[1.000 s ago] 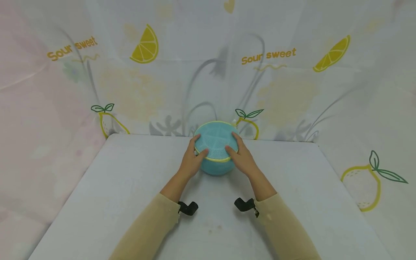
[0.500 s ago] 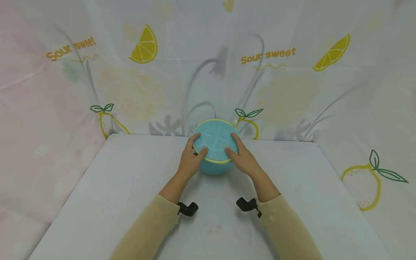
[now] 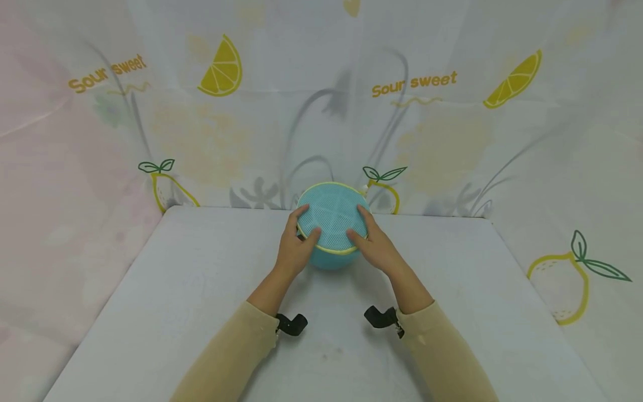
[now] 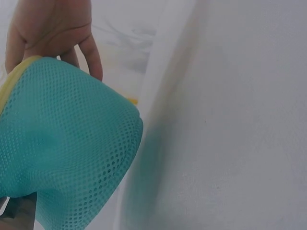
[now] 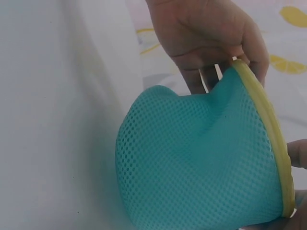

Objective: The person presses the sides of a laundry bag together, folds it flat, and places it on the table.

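A lemon-print cloth (image 3: 281, 128) hangs behind the white table (image 3: 201, 290). Head view: left hand (image 3: 293, 245) and right hand (image 3: 378, 248), fingers half bent, grip a blue mesh bag (image 3: 333, 206) over the table; its top looks rounder than a second ago, so maybe it tipped. Left wrist: its side is dented. Right wrist: a thumb hooks the yellow rim (image 5: 273, 127).

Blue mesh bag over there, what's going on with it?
Someone in tan sleeves is holding the blue mesh bag two-handed, with the left-hand grip on one side and the right-hand grip on the other. Both thumbs lie over the yellow trim onto the upper mesh. The bag is near the far edge of the white table; I can't tell for sure whether its underside touches the surface.
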Demonstrator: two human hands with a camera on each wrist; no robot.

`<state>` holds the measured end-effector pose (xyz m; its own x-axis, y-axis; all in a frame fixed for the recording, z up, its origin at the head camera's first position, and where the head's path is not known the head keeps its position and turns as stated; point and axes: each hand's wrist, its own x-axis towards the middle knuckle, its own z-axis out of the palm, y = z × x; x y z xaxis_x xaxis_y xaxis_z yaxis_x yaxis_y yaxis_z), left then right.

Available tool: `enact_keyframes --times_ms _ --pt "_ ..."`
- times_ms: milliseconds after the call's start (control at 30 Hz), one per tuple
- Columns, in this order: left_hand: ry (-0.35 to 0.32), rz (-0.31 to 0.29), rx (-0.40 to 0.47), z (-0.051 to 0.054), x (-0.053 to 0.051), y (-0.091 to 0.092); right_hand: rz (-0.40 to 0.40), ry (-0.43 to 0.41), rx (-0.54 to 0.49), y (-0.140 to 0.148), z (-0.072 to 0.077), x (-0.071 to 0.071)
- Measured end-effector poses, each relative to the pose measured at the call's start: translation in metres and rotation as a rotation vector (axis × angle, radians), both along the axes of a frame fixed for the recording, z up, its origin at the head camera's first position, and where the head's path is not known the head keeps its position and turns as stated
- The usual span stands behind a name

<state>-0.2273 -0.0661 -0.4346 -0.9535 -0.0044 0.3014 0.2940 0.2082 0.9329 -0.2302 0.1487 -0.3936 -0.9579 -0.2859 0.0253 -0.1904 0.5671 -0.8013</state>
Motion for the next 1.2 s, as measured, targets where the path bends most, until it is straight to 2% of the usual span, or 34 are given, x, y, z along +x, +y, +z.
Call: enact_keyframes --times_ms 400,633,800,1200 --pt "0.039 -0.013 0.051 -0.002 0.0014 0.0024 -0.034 -0.068 -0.015 -0.0018 -0.001 0.0026" --pt "0.016 -0.024 0.087 -0.0037 0.0027 0.0042 -0.06 -0.035 0.005 -0.0022 -0.0028 0.0021" --pt "-0.004 -0.056 0.107 -0.0049 0.0045 0.0058 -0.105 -0.016 -0.007 -0.0027 -0.0048 0.0015" --pt "-0.041 -0.085 0.04 -0.0093 0.0052 0.0065 -0.195 0.008 -0.094 -0.0043 -0.0072 0.0001"
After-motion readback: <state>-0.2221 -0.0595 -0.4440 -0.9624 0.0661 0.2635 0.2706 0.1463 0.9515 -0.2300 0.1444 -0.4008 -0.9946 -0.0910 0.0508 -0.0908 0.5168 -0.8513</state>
